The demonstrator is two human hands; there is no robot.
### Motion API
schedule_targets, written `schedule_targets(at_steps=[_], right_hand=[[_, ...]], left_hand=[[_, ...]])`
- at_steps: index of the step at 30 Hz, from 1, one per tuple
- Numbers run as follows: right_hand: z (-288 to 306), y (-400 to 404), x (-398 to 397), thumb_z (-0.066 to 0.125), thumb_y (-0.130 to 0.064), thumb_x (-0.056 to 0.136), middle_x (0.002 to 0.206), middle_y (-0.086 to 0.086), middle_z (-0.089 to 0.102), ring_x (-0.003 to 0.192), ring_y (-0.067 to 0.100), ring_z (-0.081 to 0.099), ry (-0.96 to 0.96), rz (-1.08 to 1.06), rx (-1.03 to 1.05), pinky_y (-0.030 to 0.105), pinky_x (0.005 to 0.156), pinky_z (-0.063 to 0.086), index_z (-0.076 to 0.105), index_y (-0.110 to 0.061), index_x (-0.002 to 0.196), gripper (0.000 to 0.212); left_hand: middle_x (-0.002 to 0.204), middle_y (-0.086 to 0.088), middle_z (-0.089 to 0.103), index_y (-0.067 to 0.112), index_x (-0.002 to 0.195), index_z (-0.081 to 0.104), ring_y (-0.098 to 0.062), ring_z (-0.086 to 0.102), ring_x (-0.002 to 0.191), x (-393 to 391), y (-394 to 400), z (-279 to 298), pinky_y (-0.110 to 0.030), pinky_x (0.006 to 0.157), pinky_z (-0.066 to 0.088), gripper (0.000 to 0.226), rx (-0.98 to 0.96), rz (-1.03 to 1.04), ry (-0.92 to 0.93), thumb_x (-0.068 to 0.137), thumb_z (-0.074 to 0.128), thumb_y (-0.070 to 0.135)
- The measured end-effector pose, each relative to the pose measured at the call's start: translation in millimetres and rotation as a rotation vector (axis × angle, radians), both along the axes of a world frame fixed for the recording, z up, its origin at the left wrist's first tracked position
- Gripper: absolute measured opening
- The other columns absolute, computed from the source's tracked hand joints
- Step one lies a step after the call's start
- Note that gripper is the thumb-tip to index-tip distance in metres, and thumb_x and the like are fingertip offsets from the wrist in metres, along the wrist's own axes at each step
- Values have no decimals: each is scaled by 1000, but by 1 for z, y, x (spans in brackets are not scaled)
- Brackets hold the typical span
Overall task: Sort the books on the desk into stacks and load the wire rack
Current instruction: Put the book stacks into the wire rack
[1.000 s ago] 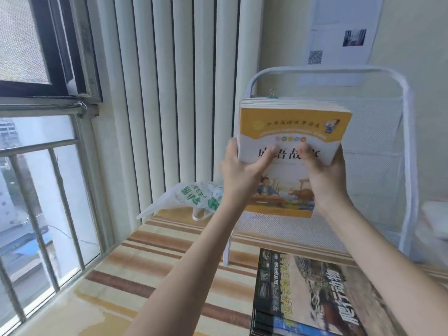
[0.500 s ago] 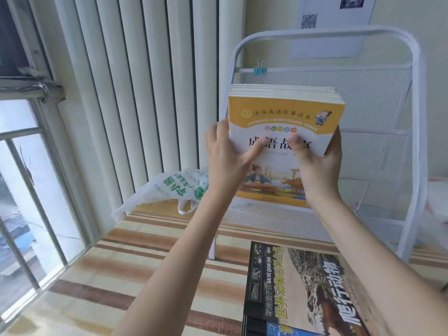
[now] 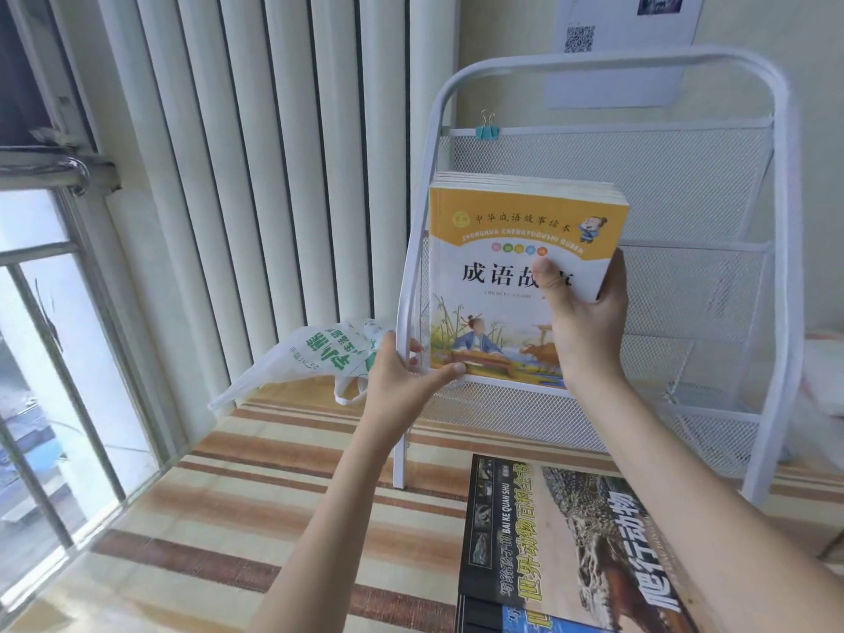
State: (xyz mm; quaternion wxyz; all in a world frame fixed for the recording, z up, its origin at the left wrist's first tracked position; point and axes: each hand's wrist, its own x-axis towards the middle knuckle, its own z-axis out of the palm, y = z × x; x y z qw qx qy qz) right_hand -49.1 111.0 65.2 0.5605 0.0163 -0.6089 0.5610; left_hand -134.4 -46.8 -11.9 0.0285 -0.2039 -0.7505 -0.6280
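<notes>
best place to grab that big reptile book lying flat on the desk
Grip the big reptile book by its black spine edge on the left, coming in from the left with fingers slid underneath. It lies flat, cover up, on top of another book, so its edge sits slightly raised there. That side is open desk; the right edge is hidden behind the right hand's forearm.

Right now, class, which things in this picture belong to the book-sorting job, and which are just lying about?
Part of the job:
- stack of yellow storybooks, held by the right hand
- white wire rack, its left post gripped by the left hand
- reptile encyclopedia on the desk

Lying about:
- plastic bag
- teal binder clip on the rack
- QR-code notice
</notes>
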Motion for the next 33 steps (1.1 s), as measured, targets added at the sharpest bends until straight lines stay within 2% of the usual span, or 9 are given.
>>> schedule_targets(at_steps=[4,12,15,18,21,24,28,31,33], right_hand=[[-11,-7,-7,74,-44,66,86,-13,66,80,-2,64,-55,-12,-24,16,69,49,54,-22,96,42],[-32,-10,-17,74,-49,72,80,-15,67,72,-6,62,-220,-126,2,16,65,46,56,-19,96,42],[-37,-12,-13,63,-64,75,85,-9,65,76,-6,58,-315,-248,114,9,63,39,58,-16,97,53],[-38,-6,-13,41,-84,69,98,3,60,103,20,46,-421,-561,347,27,86,33,60,-14,97,78],[-28,-4,-10,57,-72,70,98,-5,60,102,21,51,-358,-385,312,33,84,40,46,-13,113,74],[-27,-7,-8,68,-63,70,98,-7,56,104,20,47,-364,-348,297,32,84,39,44,-12,114,71],[-20,-7,-6,53,-69,74,104,-9,45,113,16,34,-446,-353,294,36,102,27,47,-9,111,71],[-16,-4,-6,41,-48,93,101,-11,41,117,24,36,-404,-201,179,45,105,29,46,-7,113,46],[-25,-2,-6,38,-39,97,118,3,42,121,25,35,-388,-201,168,36,103,29,45,-6,127,45]], left_hand=[[122,-3,59,21,130,39,-14,63,106,0,-7,-2,-35,92,52,82,65,-134,-32,65,84,45],[105,9,69,25,117,55,-5,66,98,2,-6,-10,-27,87,52,58,102,-122,8,68,86,31],[84,9,69,21,98,63,-7,66,79,-1,-8,-12,-29,75,53,35,105,-85,-1,73,81,37],[60,0,57,9,86,65,-7,48,54,2,-7,-12,-23,56,41,31,141,-41,1,82,71,39],[50,10,42,13,65,55,-4,36,46,-2,-8,-9,-18,48,28,36,70,38,38,82,71,39],[61,-4,50,0,76,64,-11,44,55,-6,-10,-8,-22,55,33,43,81,-12,21,82,71,42],[55,-4,39,-4,66,57,-11,34,48,-6,-9,-7,-20,48,26,48,62,13,0,83,70,39],[63,-11,44,-9,73,59,-17,38,58,-7,-9,-5,-29,55,28,50,56,7,-21,83,70,39],[65,-12,48,-12,80,62,-17,41,60,-7,-8,-7,-25,52,30,50,72,24,-30,83,70,38]])
